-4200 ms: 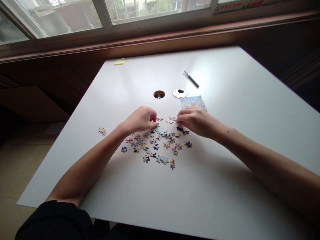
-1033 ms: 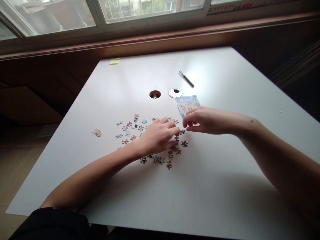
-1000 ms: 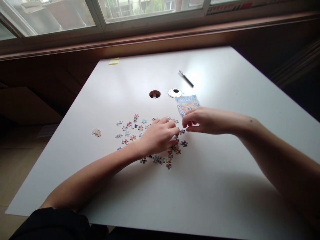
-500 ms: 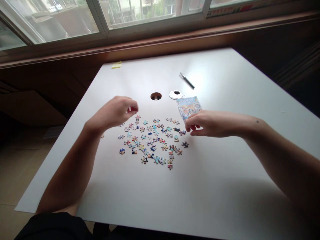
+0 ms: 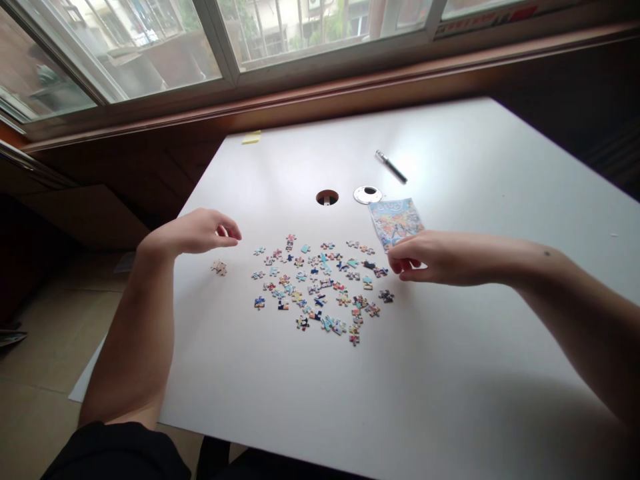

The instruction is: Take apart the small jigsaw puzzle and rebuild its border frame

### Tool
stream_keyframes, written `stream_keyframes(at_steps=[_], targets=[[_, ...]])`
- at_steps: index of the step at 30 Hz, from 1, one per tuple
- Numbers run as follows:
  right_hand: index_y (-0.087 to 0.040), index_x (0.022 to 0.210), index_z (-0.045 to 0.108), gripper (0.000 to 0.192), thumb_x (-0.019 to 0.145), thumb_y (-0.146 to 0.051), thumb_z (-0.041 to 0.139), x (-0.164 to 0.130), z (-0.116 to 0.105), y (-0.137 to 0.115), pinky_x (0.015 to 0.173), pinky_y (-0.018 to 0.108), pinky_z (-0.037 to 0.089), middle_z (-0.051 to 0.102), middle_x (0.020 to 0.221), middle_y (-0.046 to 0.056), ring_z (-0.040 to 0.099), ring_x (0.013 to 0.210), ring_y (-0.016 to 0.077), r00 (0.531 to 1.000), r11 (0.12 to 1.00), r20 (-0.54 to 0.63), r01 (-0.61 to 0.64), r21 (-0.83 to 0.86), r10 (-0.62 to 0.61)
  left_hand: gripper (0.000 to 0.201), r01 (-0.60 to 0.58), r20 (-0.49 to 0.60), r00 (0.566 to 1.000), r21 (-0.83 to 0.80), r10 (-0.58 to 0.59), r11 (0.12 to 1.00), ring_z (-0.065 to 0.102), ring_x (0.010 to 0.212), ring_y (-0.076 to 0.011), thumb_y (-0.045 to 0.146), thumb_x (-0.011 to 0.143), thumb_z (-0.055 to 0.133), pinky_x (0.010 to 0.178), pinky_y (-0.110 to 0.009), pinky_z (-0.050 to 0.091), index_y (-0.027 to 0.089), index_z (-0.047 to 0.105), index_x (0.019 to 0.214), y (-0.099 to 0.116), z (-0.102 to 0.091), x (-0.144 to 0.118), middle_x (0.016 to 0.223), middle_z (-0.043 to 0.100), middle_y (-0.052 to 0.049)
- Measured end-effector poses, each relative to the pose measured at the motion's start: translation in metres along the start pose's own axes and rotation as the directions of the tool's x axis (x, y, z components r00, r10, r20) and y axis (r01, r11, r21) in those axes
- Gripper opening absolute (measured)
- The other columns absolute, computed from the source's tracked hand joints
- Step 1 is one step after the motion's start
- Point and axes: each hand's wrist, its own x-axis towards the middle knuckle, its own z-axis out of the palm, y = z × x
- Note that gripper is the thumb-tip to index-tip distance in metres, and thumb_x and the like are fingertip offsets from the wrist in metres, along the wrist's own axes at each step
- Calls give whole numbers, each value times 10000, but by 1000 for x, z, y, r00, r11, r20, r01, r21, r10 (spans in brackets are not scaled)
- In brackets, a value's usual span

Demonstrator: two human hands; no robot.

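Note:
My left hand (image 5: 205, 231) hovers above the white table, left of the spread of jigsaw pieces (image 5: 325, 283). Its fingers are loosely curled, thumb a little apart, and nothing shows between them. Just below it lie a few pale brown jigsaw pieces (image 5: 219, 267), apart from the colourful ones. At the right edge of the spread is my right hand (image 5: 409, 259), its fingers bent and parted from the thumb, with no piece visible in it. The hand partly covers the lower edge of a picture sheet (image 5: 396, 220) with a colourful print.
A dark pen (image 5: 392, 167) lies toward the back of the white table (image 5: 300, 393). A round cable hole (image 5: 327, 198) and its loose metal cover (image 5: 367, 195) are behind the pieces. Yellow tape (image 5: 251, 137) marks the far left corner, below the window (image 5: 320, 33).
My left hand has moved left and down from the spread, and the pale brown pieces now show fully below it. My right hand stays by the sheet. The view has shifted slightly.

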Motion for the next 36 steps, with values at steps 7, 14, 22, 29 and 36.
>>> stream_keyframes(at_steps=[7, 14, 22, 29, 36], targets=[[-232, 789, 616, 142, 903, -252, 534, -3, -1, -7, 616, 323, 428, 660, 801, 58, 570, 695, 172, 998, 998, 19, -66, 11, 66, 389, -12, -63, 998, 32, 14, 999, 640, 966, -226, 512, 788, 630, 816, -273, 490, 238, 693, 1057, -23, 32, -26, 1084, 690, -53], [-220, 817, 608, 150, 910, -293, 517, -1, -2, -8, 646, 334, 415, 641, 836, 76, 565, 733, 193, 993, 995, 75, -92, 28, 90, 313, -78, -94, 994, -175, 63, 981, 637, 855, -188, 481, 865, 599, 788, -278, 518, 236, 651, 1053, -51, 69, -41, 996, 674, -43], [-225, 867, 581, 184, 907, -388, 505, 1, -9, -15, 676, 330, 403, 622, 875, 46, 555, 770, 203, 979, 992, 161, -128, 21, 123, 252, -257, -149, 963, -256, 225, 932, 635, 788, -153, 447, 874, 633, 735, -272, 537, 206, 609, 942, -29, 83, -26, 965, 680, -41], [-218, 865, 582, 220, 927, -404, 482, 0, -6, -9, 670, 323, 385, 615, 867, 49, 544, 755, 189, 980, 992, 157, -124, 6, 121, 196, -262, -176, 961, -326, 214, 908, 632, 788, -150, 381, 875, 629, 755, -276, 537, 199, 620, 947, -20, 87, -29, 917, 701, -31], [-223, 862, 585, 251, 941, -426, 461, 0, -7, -11, 683, 328, 396, 620, 869, 48, 545, 759, 189, 979, 991, 158, -131, 5, 129, 165, -271, -207, 956, -351, 208, 896, 602, 739, -129, 334, 866, 623, 683, -240, 504, 199, 661, 954, -21, 89, -27, 884, 683, -23]])
